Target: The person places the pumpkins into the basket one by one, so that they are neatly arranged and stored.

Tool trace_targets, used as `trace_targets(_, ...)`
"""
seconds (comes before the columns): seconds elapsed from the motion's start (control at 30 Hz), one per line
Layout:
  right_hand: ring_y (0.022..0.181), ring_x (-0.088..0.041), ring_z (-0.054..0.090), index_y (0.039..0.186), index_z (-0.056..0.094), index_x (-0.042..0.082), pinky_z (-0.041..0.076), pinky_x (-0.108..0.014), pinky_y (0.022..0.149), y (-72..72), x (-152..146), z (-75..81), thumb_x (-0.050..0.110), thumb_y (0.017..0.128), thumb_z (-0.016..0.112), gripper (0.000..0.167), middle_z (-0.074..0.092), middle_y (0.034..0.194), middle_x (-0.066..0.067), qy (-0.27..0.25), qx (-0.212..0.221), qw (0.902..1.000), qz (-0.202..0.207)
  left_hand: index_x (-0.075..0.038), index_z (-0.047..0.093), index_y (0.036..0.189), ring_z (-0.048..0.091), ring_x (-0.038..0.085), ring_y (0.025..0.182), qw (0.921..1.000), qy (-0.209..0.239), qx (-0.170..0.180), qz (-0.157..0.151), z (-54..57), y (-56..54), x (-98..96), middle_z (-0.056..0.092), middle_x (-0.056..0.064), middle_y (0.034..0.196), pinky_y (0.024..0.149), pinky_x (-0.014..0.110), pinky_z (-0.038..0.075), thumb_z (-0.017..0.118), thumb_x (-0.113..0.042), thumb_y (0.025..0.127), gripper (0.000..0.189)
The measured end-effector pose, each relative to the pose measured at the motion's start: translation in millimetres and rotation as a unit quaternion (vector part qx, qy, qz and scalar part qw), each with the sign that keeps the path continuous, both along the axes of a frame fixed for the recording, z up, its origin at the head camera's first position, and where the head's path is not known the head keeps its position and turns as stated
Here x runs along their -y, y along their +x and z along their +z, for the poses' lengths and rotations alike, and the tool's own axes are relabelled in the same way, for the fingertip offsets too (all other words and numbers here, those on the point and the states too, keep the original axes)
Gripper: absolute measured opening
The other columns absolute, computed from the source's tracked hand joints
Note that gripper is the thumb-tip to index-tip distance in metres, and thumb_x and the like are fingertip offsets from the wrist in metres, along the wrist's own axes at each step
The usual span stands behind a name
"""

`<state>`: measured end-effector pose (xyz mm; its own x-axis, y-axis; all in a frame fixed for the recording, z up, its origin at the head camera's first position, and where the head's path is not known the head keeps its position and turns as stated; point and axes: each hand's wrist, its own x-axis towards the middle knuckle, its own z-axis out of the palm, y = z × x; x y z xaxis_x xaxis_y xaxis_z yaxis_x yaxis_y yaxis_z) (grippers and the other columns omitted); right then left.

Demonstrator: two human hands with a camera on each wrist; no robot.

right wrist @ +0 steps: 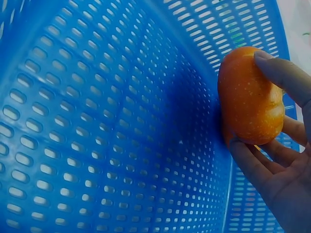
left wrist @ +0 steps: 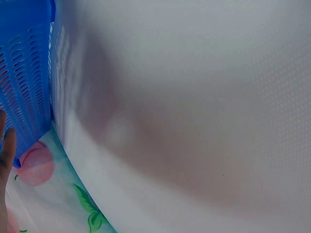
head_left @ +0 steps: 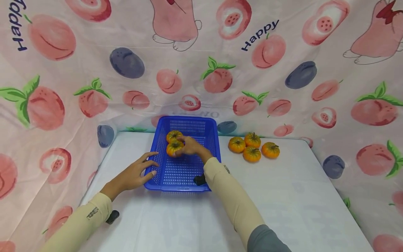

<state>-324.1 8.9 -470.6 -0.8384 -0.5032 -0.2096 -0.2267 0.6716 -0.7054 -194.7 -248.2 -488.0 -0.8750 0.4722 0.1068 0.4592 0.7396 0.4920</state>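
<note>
My right hand [head_left: 190,146] reaches into a blue plastic basket [head_left: 185,189] and grips a small orange pumpkin [head_left: 172,148] between thumb and fingers. The right wrist view shows that pumpkin [right wrist: 250,97] held close to the perforated basket wall, thumb on one side and fingers on the other. Just behind it in the basket lies a second small pumpkin [head_left: 174,135], mostly hidden in the right wrist view. My left hand [head_left: 134,173] is at the basket's left rim with its fingers spread and nothing held. Only its fingertips show at the edge of the left wrist view.
Several small pumpkins [head_left: 252,154] sit together on the white table [head_left: 283,196], right of the basket. Behind the table hangs a pink fruit-print cloth [head_left: 195,66], which also runs along both sides.
</note>
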Motion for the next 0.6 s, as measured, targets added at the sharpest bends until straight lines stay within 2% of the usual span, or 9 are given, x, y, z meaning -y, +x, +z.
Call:
trace_targets(0.3,0.134,-0.032,0.05,0.149,0.046,0.008,0.04,-0.047,0.117,1.4,6.5,-2.2,0.029,0.086,0.079,0.074,0.052,0.147,-0.015,0.029,0.004,0.9996,0.005,-0.016,0.066,0.124,0.04,0.045,0.143,1.0,0.002,0.002,-0.001,0.7,0.5,0.3,0.033,0.007,0.161,0.107,0.064,0.043,0.061,-0.034,0.098,0.033)
trace_targets(0.6,0.135,-0.031,0.05,0.147,0.048,0.008,0.038,-0.046,0.117,1.0,10.0,-9.2,0.028,0.083,0.082,0.075,0.054,0.146,-0.013,0.028,0.027,0.9992,-0.001,-0.015,0.066,0.125,0.039,0.044,0.143,1.0,0.005,0.003,-0.003,0.5,-0.2,0.8,0.033,0.007,0.161,0.109,0.064,0.041,0.061,-0.033,0.098,0.033)
